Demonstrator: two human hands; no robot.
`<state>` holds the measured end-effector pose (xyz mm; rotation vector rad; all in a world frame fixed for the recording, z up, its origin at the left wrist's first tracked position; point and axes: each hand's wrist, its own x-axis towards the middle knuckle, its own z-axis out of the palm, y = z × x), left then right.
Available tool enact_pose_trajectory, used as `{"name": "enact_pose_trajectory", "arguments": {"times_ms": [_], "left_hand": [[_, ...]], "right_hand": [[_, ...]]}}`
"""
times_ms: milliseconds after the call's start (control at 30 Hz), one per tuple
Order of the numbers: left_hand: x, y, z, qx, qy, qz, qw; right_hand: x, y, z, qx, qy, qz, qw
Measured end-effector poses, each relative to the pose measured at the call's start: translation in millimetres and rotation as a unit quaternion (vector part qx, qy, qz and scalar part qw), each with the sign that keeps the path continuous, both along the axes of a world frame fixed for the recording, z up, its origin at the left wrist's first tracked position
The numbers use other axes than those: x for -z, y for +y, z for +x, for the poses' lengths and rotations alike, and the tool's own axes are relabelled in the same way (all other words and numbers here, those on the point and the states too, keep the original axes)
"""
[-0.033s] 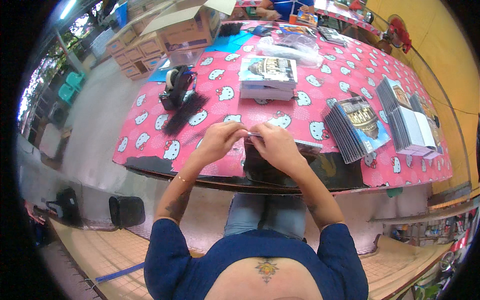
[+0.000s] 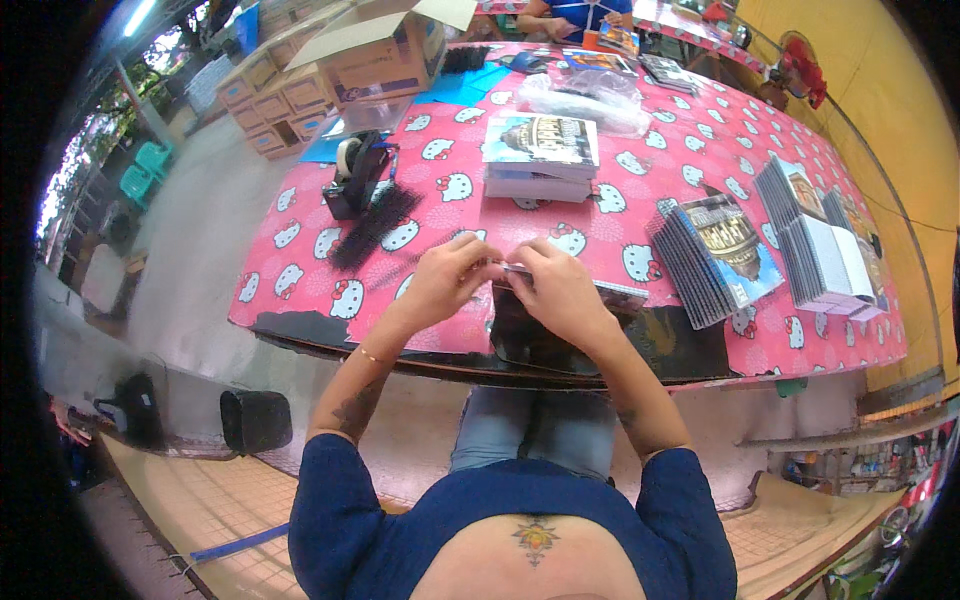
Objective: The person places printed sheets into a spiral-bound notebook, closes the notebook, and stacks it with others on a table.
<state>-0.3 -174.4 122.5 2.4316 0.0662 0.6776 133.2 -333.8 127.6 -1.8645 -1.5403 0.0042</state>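
Note:
A dark-covered notebook (image 2: 535, 335) lies at the table's front edge, its far edge carrying what looks like a wire or coil binding. At the left end of that edge my right hand (image 2: 562, 290) is closed, thumb and fingers pinching the notebook's corner. Fingertips of my left hand (image 2: 450, 275) meet it there, pinched on something too small to make out. A pale sliver shows between the two hands. Left of them lies a heap of black plastic coils (image 2: 378, 228), with a few loose strands close to my left hand.
A black tape dispenser (image 2: 352, 180) stands behind the coils. Beyond my hands is a stack of unbound books (image 2: 540, 150); spiral notebook stacks (image 2: 715, 255) stand on the right. Cardboard boxes (image 2: 375, 60) rise at far left. Across the table sits a person (image 2: 590, 15) holding something orange.
The whole view has shifted very slightly. Both hands keep their pinch at the notebook's corner, and the person opposite has moved their hands a little.

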Motion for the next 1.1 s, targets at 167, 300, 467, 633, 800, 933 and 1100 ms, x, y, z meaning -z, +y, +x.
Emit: {"name": "enact_pose_trajectory", "arguments": {"times_ms": [167, 300, 467, 633, 800, 933, 1100], "left_hand": [[-10.4, 11.3, 1.6, 0.032, 0.084, 0.027, 0.996], [-3.8, 9.9, 5.2, 0.05, 0.046, 0.06, 0.996], [1.9, 13.5, 11.2, 0.021, 0.035, 0.152, 0.988], [37.2, -35.7, 17.1, -0.186, -0.011, 0.304, 0.934], [70.3, -53.2, -4.0, -0.221, -0.073, 0.277, 0.932], [25.7, 5.6, 20.2, -0.045, 0.125, 0.129, 0.983], [46.8, -39.3, 19.8, -0.169, 0.021, 0.298, 0.939]], "right_hand": [[3.1, 1.3, 9.7, -0.044, -0.01, 0.054, 0.998], [1.8, -3.0, 10.0, -0.027, -0.029, -0.033, 0.999], [-9.5, -19.9, 6.8, 0.04, -0.066, -0.052, 0.996], [-1.0, -14.6, 16.3, 0.042, -0.053, -0.036, 0.997], [-0.4, -14.1, 11.0, 0.062, -0.059, -0.019, 0.996], [0.5, -16.4, 11.5, 0.059, -0.059, -0.025, 0.996], [7.5, -16.1, 15.5, 0.056, -0.056, -0.02, 0.997]]}}
